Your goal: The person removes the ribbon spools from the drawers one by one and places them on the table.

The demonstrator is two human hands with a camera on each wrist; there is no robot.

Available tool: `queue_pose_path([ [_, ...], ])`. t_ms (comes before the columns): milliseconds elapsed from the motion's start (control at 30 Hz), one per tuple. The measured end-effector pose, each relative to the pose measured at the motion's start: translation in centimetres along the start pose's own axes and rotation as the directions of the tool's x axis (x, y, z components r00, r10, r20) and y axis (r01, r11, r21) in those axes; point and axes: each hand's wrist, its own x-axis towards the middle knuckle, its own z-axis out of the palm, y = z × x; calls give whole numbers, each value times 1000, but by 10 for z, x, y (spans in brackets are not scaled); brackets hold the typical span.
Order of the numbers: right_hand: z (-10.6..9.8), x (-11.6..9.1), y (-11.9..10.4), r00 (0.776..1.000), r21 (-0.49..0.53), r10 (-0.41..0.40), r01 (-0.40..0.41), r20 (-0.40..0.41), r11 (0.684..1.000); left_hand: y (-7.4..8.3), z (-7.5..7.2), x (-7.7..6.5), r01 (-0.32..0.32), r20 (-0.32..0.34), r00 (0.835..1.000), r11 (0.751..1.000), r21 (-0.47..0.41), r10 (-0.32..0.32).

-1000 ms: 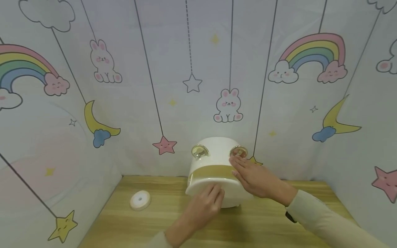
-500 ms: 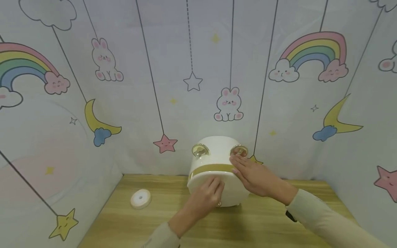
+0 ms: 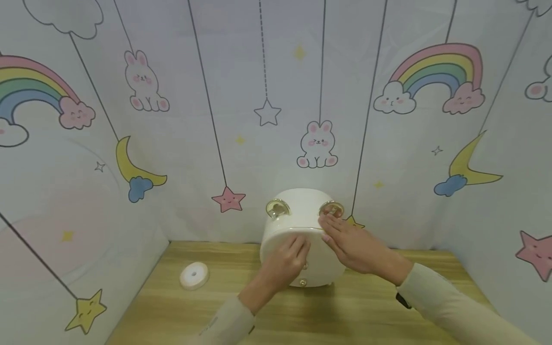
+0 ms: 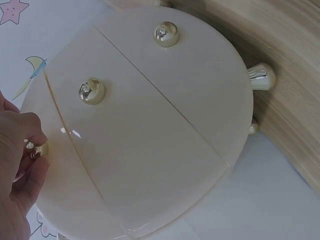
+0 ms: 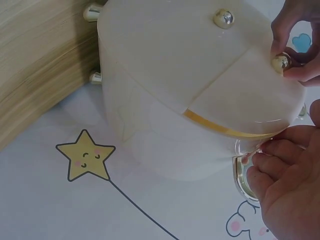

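Wood-grained table [image 3: 345,321] spreads beneath the forearms, both in pale sleeves [image 3: 453,302]. The left hand [image 3: 284,261] pinches the top knob [image 5: 281,62] between thumb and curled fingers — no gap around it. Two more gold knobs, a middle knob [image 4: 92,91] and a bottom knob [image 4: 166,34], sit below that grip. All three belong to the white box [image 3: 321,261], which stands on the table directly beyond the left hand. Right of the grip, the right hand [image 3: 360,247] lies with fingers extended and close together, their tips touching the box beside its right ear [image 3: 331,209]. The left ear [image 3: 277,209] rises behind the grip. Well to the left, a white roll [image 3: 187,276] lies flat on the table. Farthest off — behind everything — hangs a pale wall covering [image 3: 194,215] printed with rabbits, rainbows, moons and stars.
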Motion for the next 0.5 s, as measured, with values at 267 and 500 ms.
queue_pose_path([
  [267, 0, 0, 0, 1000, 4, 9, -9, 10, 1000, -2, 3, 1, -5, 4, 1000, 1000, 7, 5],
  [500, -2, -1, -1, 1000, 6, 12, -12, 10, 1000, -2, 2, 2, -8, -3, 1000, 1000, -2, 8],
])
